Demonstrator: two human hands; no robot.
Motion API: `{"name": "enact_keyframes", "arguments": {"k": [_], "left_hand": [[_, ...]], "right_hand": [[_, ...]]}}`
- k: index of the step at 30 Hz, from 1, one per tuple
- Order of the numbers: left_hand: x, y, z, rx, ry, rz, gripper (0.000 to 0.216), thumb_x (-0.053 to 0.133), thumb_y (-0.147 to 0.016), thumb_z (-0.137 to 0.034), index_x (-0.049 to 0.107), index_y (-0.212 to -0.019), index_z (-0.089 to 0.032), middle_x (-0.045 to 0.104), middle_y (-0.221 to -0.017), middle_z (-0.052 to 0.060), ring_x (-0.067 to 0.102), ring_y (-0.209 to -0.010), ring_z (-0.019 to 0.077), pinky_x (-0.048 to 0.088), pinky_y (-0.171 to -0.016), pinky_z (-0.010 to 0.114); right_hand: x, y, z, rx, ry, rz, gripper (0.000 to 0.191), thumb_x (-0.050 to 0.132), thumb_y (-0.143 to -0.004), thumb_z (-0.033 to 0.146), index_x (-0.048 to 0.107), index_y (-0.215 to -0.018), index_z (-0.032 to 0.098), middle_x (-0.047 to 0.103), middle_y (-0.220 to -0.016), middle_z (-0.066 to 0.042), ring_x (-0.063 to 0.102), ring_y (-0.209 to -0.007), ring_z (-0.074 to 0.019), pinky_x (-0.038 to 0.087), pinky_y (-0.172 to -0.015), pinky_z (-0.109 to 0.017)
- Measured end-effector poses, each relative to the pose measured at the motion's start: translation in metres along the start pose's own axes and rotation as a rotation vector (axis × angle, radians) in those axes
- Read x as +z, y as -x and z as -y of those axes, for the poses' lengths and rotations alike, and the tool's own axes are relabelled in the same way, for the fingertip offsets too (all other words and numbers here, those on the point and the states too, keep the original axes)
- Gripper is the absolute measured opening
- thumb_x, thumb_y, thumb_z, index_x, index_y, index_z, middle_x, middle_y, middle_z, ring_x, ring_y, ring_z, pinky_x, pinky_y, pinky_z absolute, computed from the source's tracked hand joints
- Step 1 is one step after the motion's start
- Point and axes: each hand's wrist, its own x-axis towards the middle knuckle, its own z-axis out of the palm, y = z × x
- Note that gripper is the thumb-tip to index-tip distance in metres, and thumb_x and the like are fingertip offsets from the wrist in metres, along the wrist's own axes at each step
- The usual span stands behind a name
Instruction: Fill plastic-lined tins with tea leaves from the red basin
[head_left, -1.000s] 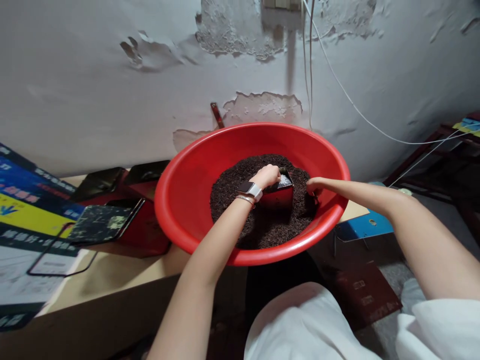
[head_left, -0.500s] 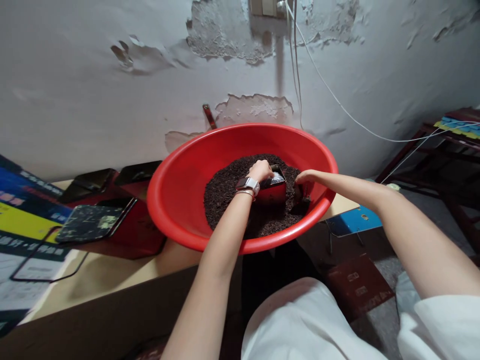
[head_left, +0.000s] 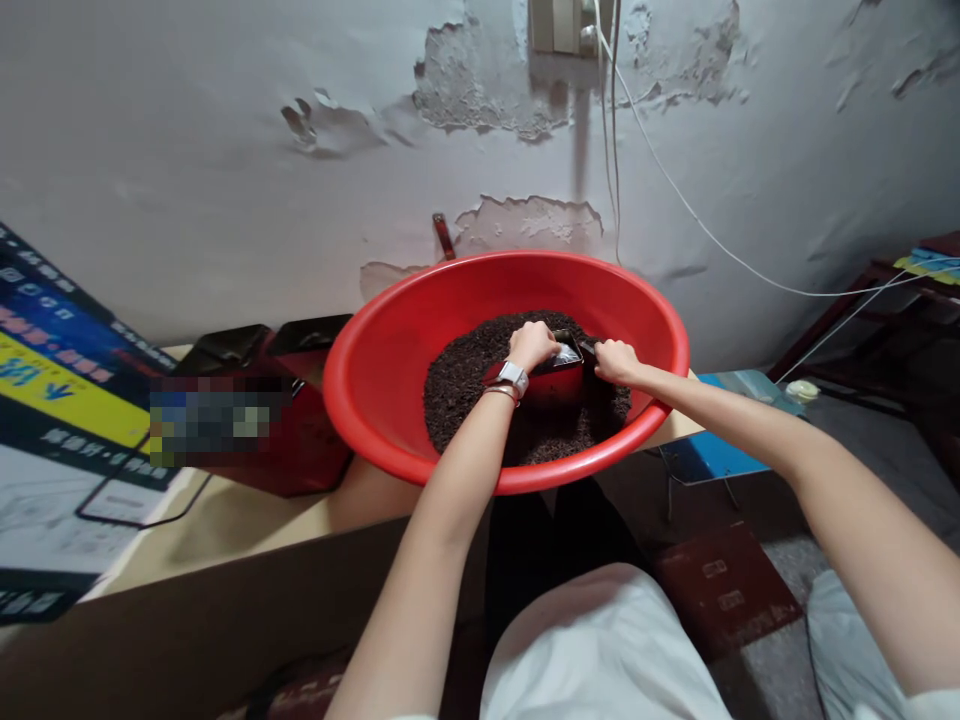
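A wide red plastic basin point(head_left: 375, 390) holds a heap of dark, dry, loose bits that look like tea leaves point(head_left: 465, 375). In the heap stands a red rectangular tin point(head_left: 553, 388), its open top lined with clear plastic point(head_left: 568, 354). My left hand point(head_left: 534, 345), a watch on its wrist, is closed on the tin's left rim. Close to the tin's right edge, my right hand point(head_left: 616, 361) is closed around a small dark scoop-like tool point(head_left: 589, 348). That tool reaches toward the tin's opening and is mostly hidden by my fingers.
More red tins with dark lids point(head_left: 307, 345) stand left of the basin on a pale table point(head_left: 247, 520). A printed box point(head_left: 67, 430) leans at far left. Right of the basin are a blue folding stool point(head_left: 712, 455) and a dark rack point(head_left: 885, 330). Cables point(head_left: 675, 205) hang along the peeling wall.
My right hand has risen out of the leaves and moved to the tin's top edge with the tool. My left hand stays on the tin. The camera view has shifted slightly.
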Motion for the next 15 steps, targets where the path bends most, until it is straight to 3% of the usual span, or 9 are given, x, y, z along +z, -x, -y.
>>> {"name": "enact_keyframes", "arguments": {"k": [5,11,15], "left_hand": [[0.001,0.0,0.004,0.004,0.006,-0.009,0.026,0.061,-0.081,-0.028,0.08,-0.097,-0.018,0.076,-0.097,0.012,0.069,-0.1,0.0266,0.05,-0.084,0.029],[0.006,-0.002,0.009,0.044,0.058,-0.03,0.026,0.063,-0.08,-0.026,0.079,-0.1,-0.02,0.076,-0.104,0.011,0.067,-0.105,0.0268,0.049,-0.086,0.029],[0.005,-0.01,0.007,0.139,0.025,0.025,0.021,0.059,-0.083,-0.027,0.079,-0.089,-0.02,0.076,-0.1,0.011,0.065,-0.105,0.0265,0.046,-0.091,0.03]], "right_hand": [[-0.003,-0.01,-0.012,0.052,0.01,-0.224,0.045,0.035,-0.096,0.014,0.045,-0.14,0.015,0.067,-0.115,-0.022,0.065,-0.109,-0.0312,0.048,-0.085,-0.036],[-0.006,-0.016,-0.024,0.072,-0.094,-0.293,0.034,0.041,-0.095,0.022,0.059,-0.124,0.02,0.07,-0.11,-0.018,0.066,-0.102,-0.0333,0.046,-0.078,-0.036],[-0.014,-0.009,-0.021,0.026,-0.153,-0.414,0.03,0.044,-0.095,0.027,0.06,-0.119,0.018,0.069,-0.115,-0.014,0.064,-0.102,-0.0297,0.046,-0.079,-0.034]]}}
